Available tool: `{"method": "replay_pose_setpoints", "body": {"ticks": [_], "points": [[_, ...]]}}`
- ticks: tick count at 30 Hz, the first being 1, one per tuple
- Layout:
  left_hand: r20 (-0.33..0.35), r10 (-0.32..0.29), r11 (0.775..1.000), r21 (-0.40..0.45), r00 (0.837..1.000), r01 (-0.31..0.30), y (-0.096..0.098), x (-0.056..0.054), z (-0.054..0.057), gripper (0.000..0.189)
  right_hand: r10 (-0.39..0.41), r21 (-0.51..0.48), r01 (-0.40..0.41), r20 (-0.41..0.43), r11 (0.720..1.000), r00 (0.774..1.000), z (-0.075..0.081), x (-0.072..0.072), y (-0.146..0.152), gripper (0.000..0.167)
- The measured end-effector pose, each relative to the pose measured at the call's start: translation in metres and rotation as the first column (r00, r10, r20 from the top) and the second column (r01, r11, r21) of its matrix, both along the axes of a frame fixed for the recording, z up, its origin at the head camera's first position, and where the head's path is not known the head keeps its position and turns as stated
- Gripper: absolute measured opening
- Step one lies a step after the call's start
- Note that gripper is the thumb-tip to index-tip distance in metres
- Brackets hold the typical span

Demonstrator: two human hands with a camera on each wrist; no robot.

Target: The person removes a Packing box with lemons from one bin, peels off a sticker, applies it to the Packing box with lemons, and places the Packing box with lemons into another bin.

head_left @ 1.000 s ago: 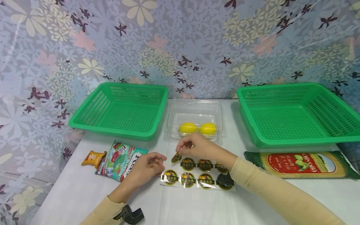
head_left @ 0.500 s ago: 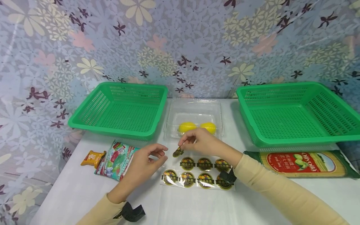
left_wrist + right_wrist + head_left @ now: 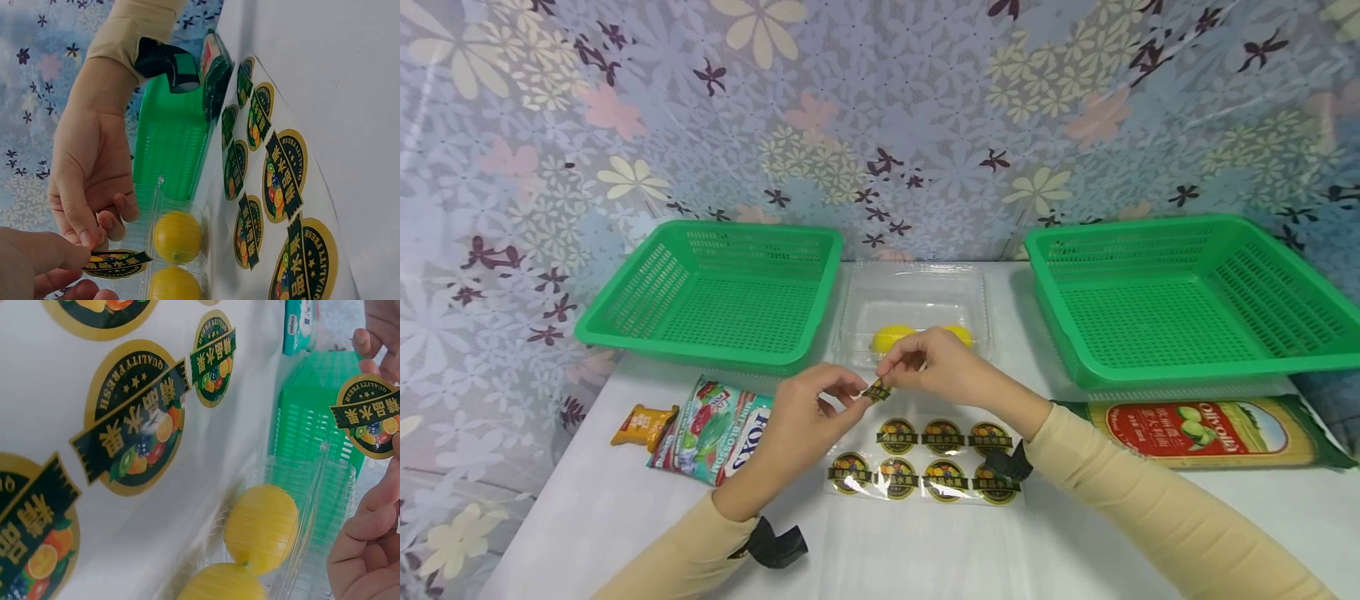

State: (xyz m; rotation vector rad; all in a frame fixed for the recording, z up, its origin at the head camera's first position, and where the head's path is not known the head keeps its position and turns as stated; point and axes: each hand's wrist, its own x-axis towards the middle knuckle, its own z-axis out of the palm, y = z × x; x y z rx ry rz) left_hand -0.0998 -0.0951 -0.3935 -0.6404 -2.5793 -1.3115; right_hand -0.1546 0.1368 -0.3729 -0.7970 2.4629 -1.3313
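Note:
A round black-and-gold fruit sticker (image 3: 877, 389) is held above the table between both hands. My right hand (image 3: 936, 367) pinches its upper edge with thumb and fingers. From the other side, my left hand (image 3: 816, 412) has its thumb and fingertips at the sticker's edge. In the right wrist view the sticker (image 3: 369, 415) shows its printed face. Below the hands lies the sticker sheet (image 3: 853, 437), with several more stickers in two rows. Behind the right hand, a clear plastic clamshell box (image 3: 917, 292) holds two lemons (image 3: 891, 337), partly hidden by that hand.
Green baskets stand at the back left (image 3: 700, 346) and back right (image 3: 1157, 369). A teal FOX'S candy bag (image 3: 707, 429) and a small orange packet (image 3: 642, 425) lie left. An Olivoilà spaghetti pack (image 3: 1210, 433) lies right. A floral curtain (image 3: 880, 125) hangs behind.
My right hand has lifted the sticker off the sheet and raised it slightly. The left hand has moved up and right from the sheet's edge to the sticker.

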Motion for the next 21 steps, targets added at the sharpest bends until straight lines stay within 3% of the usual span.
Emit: {"method": "replay_pose_setpoints", "body": {"ticks": [11, 21], "points": [[-0.022, 0.027, 1.000, -0.010, 0.999, -0.028, 0.006, -0.004, 0.003, 0.007, -0.016, -0.004, 0.016, -0.007, 1.000, 1.000, 0.003, -0.001, 0.003, 0.011], [-0.127, 0.053, 0.998, 0.038, 0.991, -0.049, 0.006, -0.015, 0.004, 0.008, -0.062, -0.034, 0.061, -0.048, 0.998, 0.997, 0.004, 0.000, 0.005, 0.011]]}}
